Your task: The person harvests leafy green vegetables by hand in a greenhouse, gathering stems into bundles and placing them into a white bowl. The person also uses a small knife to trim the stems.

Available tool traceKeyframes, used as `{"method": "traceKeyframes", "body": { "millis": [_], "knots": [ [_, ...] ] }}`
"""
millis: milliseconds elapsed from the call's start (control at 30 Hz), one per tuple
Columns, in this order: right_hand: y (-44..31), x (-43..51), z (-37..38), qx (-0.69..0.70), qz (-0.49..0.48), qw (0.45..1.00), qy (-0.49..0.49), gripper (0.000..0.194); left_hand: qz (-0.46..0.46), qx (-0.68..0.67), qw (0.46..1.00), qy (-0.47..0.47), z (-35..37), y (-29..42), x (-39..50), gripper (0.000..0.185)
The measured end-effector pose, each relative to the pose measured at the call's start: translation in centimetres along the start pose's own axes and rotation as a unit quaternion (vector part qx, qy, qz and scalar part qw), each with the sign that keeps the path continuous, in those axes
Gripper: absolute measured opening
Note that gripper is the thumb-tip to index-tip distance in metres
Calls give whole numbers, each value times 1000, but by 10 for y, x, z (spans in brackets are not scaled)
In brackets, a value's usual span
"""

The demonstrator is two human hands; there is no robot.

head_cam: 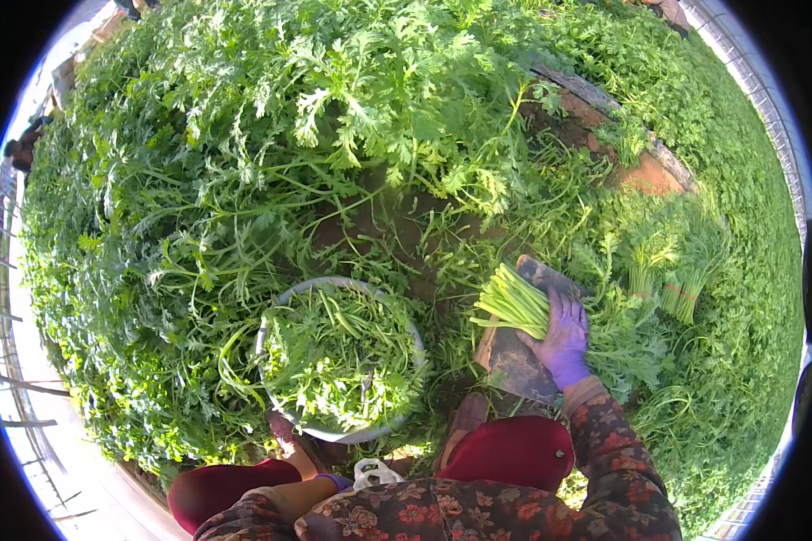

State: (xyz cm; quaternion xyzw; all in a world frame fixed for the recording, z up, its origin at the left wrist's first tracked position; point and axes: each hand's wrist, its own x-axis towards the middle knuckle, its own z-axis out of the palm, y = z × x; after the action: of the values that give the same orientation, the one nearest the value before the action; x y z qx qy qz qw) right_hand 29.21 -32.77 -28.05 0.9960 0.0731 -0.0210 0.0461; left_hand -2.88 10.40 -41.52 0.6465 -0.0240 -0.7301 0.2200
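My right hand [564, 338], in a purple glove, is closed around a bunch of leafy greens [512, 302]. Their cut pale-green stem ends point left and the feathery leaves spread to the right. Under the bunch lies a dark, dirt-stained board [524, 365]. My left hand [335, 481], also gloved in purple, is low by my lap, mostly hidden by the sleeve; a white plastic bag [375, 473] is beside it. A round grey tub [414, 338], filled with loose leaves and stems, stands in front of my feet.
Bunches bound with red ties [681, 293] lie at the right. Dense leafy plants [176, 169] stand ahead and to the left. A weathered wooden plank [670, 161] crosses bare soil at the upper right. Trimmed stems litter the ground. Parts of other people show at the far edges.
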Motion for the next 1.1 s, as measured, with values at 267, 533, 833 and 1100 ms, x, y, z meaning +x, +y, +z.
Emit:
{"method": "traceKeyframes", "body": {
  "millis": [267, 533, 833, 1100],
  "knots": [
    [-3, -3, -6, 55, 27, 998, -12, 105, 158, 188, 969, 33, -53, 89, -26, 56],
    [-7, -6, -23, 101, 47, 991, -76, 113, 199, -266, 903, 273, -101, 176, -152, 44],
    [1, -4, 10, 57, 34, 998, -3, 111, 282, -407, 744, 448, -209, 245, -178, 29],
    [-5, -7, -3, 84, 48, 995, 9, 111, 352, -623, 599, 359, -351, 245, -91, 15]
  ]
}}
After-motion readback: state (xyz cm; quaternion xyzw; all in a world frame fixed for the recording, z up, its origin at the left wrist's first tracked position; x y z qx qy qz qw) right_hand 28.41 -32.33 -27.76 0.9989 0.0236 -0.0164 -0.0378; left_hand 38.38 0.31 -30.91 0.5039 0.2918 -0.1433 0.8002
